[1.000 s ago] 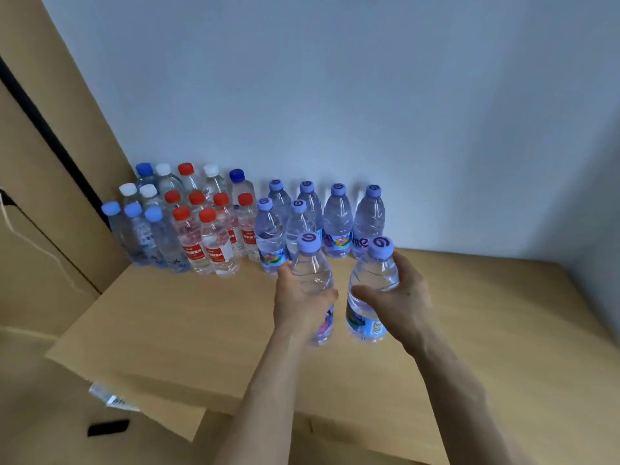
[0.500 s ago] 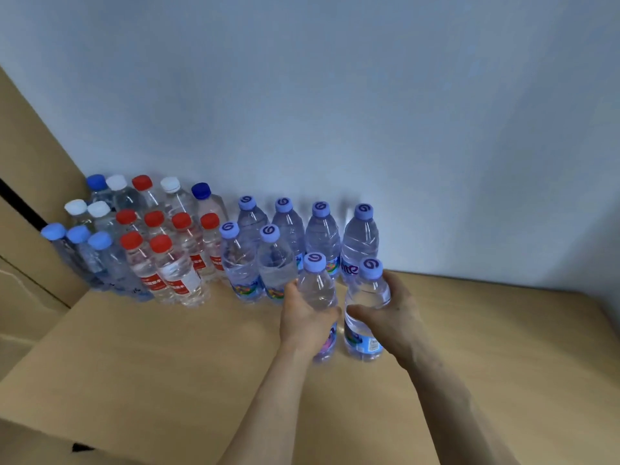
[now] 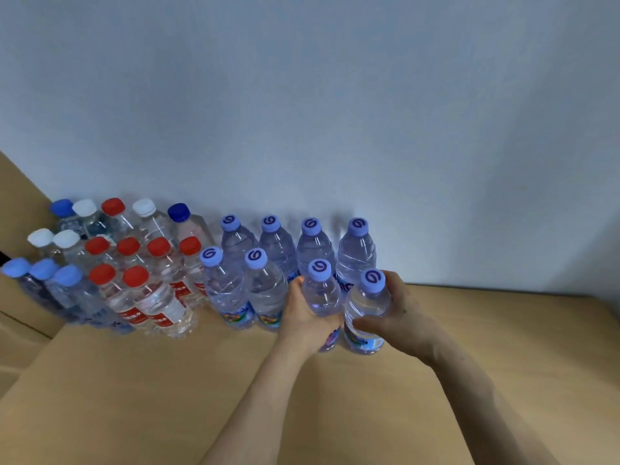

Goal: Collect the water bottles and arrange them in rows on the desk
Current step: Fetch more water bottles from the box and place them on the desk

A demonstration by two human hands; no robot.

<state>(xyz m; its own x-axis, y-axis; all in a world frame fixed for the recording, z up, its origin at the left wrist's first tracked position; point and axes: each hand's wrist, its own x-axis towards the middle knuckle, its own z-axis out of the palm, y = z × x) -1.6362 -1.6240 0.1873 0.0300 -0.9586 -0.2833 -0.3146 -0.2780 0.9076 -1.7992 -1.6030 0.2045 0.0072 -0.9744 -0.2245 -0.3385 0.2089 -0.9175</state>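
Note:
Each hand grips one clear water bottle with a lilac cap, both upright on the wooden desk. My left hand holds the left bottle around its body. My right hand wraps the right bottle from the right side. The two bottles stand side by side, just in front of a back row of lilac-capped bottles along the wall. Two more lilac-capped bottles stand immediately left of my left hand.
Rows of red-capped bottles, white-capped bottles and blue-capped bottles fill the desk's far left corner. A pale wall backs the desk. A wooden panel stands at the left.
Both hands have pushed their bottles farther back, closer to the row at the wall. The camera has moved nearer and tilted, so the rows look larger.

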